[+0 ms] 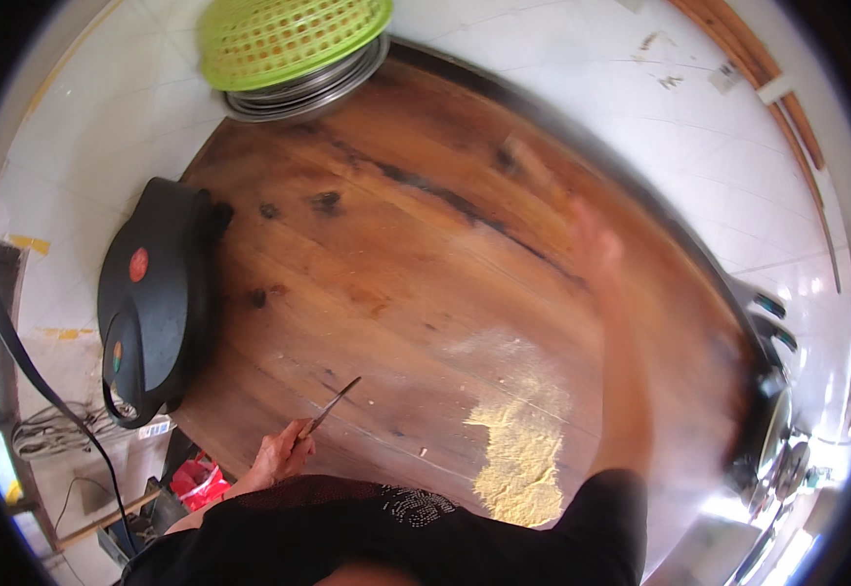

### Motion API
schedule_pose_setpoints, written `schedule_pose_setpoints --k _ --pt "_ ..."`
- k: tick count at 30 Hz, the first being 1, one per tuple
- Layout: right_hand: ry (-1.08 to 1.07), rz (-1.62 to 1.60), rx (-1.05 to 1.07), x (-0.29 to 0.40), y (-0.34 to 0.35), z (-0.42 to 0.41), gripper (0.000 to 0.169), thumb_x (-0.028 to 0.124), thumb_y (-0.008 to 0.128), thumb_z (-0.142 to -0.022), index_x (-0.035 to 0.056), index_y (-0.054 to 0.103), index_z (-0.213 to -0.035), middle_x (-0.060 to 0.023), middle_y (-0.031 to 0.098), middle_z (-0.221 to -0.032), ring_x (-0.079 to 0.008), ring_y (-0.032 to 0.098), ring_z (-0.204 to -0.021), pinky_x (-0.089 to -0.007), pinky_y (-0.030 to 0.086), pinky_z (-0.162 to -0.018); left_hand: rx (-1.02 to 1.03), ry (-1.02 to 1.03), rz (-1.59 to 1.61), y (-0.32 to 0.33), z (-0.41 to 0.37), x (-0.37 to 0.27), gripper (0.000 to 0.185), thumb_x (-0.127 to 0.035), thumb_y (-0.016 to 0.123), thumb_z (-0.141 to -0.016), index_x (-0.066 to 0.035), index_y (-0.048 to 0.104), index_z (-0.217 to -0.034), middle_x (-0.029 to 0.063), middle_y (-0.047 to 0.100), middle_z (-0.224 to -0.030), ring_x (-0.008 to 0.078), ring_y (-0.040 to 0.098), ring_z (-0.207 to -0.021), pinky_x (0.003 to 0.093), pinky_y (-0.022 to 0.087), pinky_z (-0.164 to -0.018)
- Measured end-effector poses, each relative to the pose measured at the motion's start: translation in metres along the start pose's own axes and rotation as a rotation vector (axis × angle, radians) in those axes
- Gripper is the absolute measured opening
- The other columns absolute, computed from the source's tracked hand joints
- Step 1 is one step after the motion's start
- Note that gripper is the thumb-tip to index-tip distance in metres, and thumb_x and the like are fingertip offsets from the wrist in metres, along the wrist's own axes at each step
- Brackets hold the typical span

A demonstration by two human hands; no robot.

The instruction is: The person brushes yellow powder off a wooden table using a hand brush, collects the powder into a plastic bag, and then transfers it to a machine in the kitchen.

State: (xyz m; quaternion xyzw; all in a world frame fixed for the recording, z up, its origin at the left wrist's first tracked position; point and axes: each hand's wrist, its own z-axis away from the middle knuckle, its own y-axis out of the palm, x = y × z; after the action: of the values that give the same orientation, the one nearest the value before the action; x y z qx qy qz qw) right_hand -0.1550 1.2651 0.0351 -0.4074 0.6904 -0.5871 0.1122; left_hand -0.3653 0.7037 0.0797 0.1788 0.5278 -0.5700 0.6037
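Observation:
My left hand [286, 450] grips a thin knife [332, 406] near the front edge of the wooden table [396, 322]. Its narrow blade points up and to the right. My right hand [595, 245] is stretched far over the table's back right part and is badly blurred. Just beyond its fingers is a blurred pale stick-like thing [539, 168], perhaps a wooden rod; whether the hand holds it is unclear. A flattened, ragged piece of yellow dough [521, 458] lies before me, between my two arms. Whitish flour [495, 348] dusts the wood beyond it.
At the left stands a black electric griddle [151, 293] with its lid down. A green plastic basket [293, 36] tops stacked metal trays [308, 99] at the far left corner. A red plastic bag [198, 482] sits below the left edge. Dark-handled cookware [766, 410] stands at the right.

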Motion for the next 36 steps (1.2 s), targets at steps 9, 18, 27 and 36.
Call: schedule_pose_setpoints --k 9,18,27,36 --pt "-0.152 -0.292 0.286 0.125 0.075 -0.192 0.031 0.017 0.045 -0.085 0.0215 0.053 -0.115 -0.0097 0.059 -0.101 -0.0249 0.058 -0.091 -0.0365 0.045 -0.075 -0.109 -0.098 0.034 -0.026 0.015 0.037 0.025 -0.003 0.049 -0.080 0.000 0.048 -0.105 0.0112 0.058 -0.067 0.0257 0.060 -0.060 0.0320 0.046 -0.054" --pt "-0.401 -0.094 0.398 0.198 0.079 -0.114 0.034 0.015 0.047 -0.082 0.0218 0.053 -0.115 -0.0082 0.060 -0.095 -0.0243 0.058 -0.085 -0.0363 0.046 -0.069 -0.002 0.198 -0.050 -0.042 -0.047 0.003 0.033 -0.005 0.052 -0.078 -0.002 0.046 -0.110 0.0176 0.058 -0.072 0.0341 0.058 -0.061 0.0383 0.046 -0.052" --pt "-0.016 -0.002 0.298 0.168 0.093 -0.114 0.034 0.013 0.047 -0.081 0.0201 0.053 -0.114 -0.0067 0.059 -0.091 -0.0241 0.057 -0.080 -0.0361 0.047 -0.064 0.240 0.562 0.030 -0.027 -0.124 -0.109 0.036 -0.004 0.051 -0.077 -0.004 0.044 -0.113 0.0176 0.057 -0.078 0.0346 0.057 -0.069 0.0406 0.047 -0.058" --pt "-0.461 -0.097 0.111 0.412 0.146 -0.171 0.035 0.013 0.046 -0.081 0.0204 0.050 -0.115 -0.0110 0.058 -0.091 -0.0297 0.058 -0.079 -0.0400 0.047 -0.064 -0.100 0.430 0.099 -0.035 -0.078 -0.047 0.034 0.001 0.048 -0.078 0.000 0.045 -0.112 0.0125 0.056 -0.069 0.0277 0.058 -0.062 0.0344 0.046 -0.056"
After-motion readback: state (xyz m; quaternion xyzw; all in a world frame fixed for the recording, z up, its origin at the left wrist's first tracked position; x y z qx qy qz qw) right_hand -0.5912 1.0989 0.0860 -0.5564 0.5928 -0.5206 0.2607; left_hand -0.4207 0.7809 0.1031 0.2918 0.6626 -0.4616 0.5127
